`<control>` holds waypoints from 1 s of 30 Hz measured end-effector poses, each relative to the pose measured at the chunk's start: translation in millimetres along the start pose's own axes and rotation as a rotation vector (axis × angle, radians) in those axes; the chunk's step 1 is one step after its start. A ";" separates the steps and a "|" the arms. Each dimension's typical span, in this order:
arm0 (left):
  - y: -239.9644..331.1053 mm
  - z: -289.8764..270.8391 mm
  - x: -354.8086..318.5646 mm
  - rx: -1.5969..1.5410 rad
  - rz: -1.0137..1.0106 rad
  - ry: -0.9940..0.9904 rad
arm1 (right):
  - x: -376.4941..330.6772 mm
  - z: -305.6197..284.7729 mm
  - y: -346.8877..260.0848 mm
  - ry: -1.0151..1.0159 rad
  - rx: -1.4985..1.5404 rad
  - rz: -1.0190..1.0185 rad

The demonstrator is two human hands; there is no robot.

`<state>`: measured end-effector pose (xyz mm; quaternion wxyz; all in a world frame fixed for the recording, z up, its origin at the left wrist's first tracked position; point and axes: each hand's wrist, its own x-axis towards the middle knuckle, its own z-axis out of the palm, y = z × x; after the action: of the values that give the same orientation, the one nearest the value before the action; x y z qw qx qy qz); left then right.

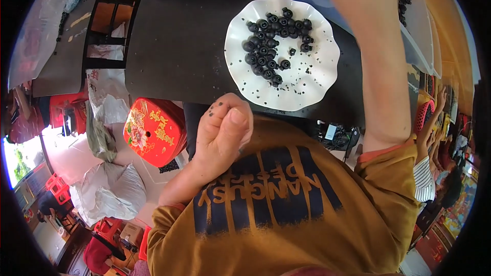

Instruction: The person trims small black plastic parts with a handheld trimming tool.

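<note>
My left hand (225, 127) is a closed fist just off the table's near edge, thumb pressed over the curled fingers. Whatever it may hold is hidden, and a few black crumbs stick to its knuckles. My right forearm (383, 66) reaches away past the right side of the plate; its hand lies beyond the upper edge of the view. On the dark table (174, 36) stands a white plate (324, 79) with a wavy rim. Several small black ball-shaped parts (263, 51), each with a short ringed neck, lie heaped in it among scattered black bits.
A bluish clear plastic bin (319, 0) stands behind the plate, and another clear bin (429, 46) holding black parts is at the right. To my left are a red stool (156, 133) and a white sack (110, 191). Other people sit at the far right.
</note>
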<state>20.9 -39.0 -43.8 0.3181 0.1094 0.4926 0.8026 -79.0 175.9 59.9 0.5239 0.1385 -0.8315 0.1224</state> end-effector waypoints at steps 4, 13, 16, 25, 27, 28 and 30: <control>-1.9 0.2 2.1 -0.067 -0.111 0.055 | -72.9 -39.9 -18.4 -0.578 0.320 0.208; -7.5 13.4 11.6 -0.046 -0.105 0.008 | -122.1 -43.8 -18.3 -1.000 0.312 0.213; -7.6 11.9 8.9 -0.020 -0.099 0.006 | -121.9 -42.6 -17.2 -0.989 0.308 0.208; 0.1 17.9 16.1 0.192 -0.020 0.038 | -112.4 -62.7 -36.3 -0.682 1.416 1.395; 3.4 20.6 20.7 0.265 0.029 0.023 | -108.9 -63.9 -46.4 -0.609 1.458 1.406; 4.7 21.4 23.0 0.339 0.082 0.012 | -107.3 -63.7 -50.8 -0.539 1.502 1.410; 7.2 22.8 26.0 0.351 0.113 0.005 | -103.8 -64.8 -56.3 -0.518 1.499 1.420</control>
<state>9.0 -8.7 -30.0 0.2476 0.1888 0.6188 0.7212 38.3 156.7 -3.5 -0.0797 -0.0690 -0.5202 0.8475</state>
